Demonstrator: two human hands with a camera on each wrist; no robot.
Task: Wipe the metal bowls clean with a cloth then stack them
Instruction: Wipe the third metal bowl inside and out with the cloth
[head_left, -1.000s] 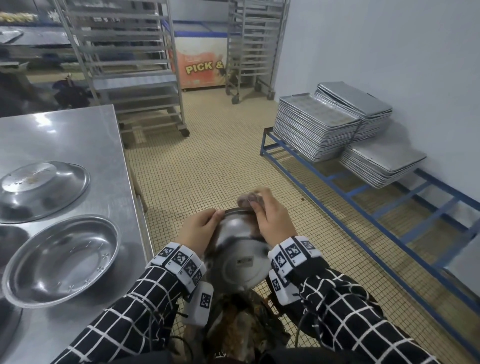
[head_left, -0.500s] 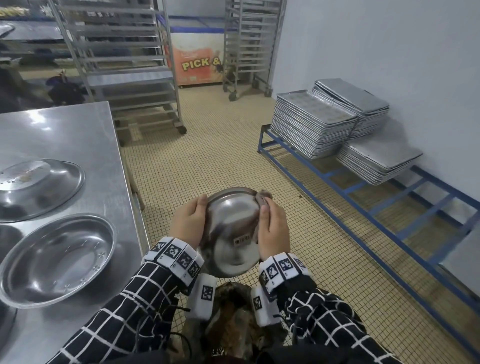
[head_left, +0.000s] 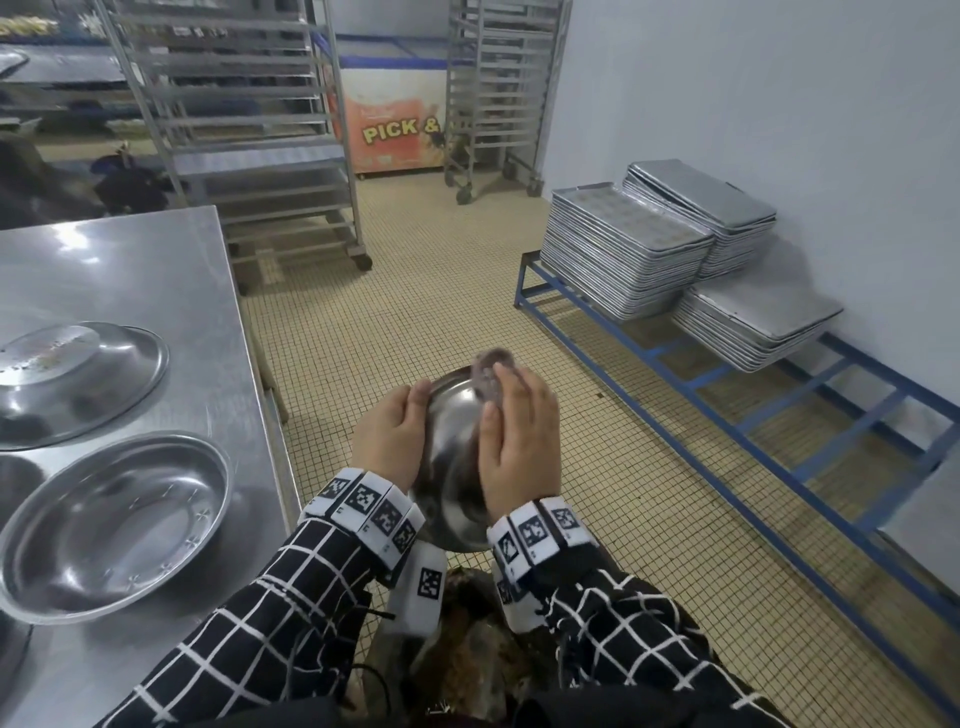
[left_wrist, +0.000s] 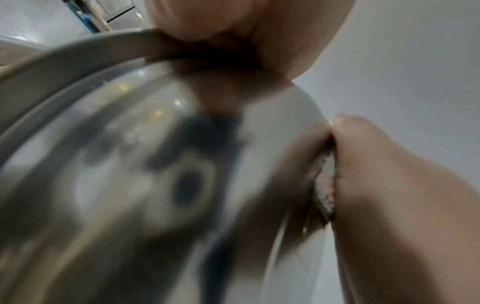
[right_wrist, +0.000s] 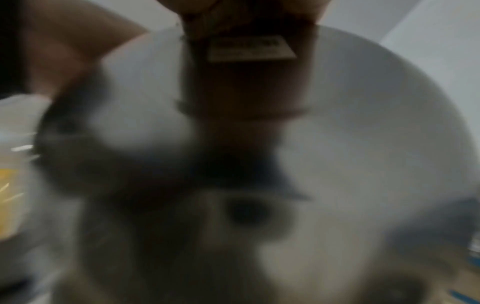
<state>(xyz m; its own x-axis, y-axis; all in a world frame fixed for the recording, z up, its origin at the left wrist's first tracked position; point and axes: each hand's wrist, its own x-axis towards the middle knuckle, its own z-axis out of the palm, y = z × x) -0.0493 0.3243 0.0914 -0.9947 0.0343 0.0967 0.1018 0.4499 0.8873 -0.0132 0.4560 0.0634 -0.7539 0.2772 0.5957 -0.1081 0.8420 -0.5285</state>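
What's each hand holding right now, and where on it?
The left hand grips the metal bowl by its left rim. The right hand presses a cloth against the bowl's outside.

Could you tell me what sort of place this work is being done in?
Most likely a commercial kitchen or bakery: stacked baking trays on a blue frame, wheeled tray racks, and a stainless steel table.
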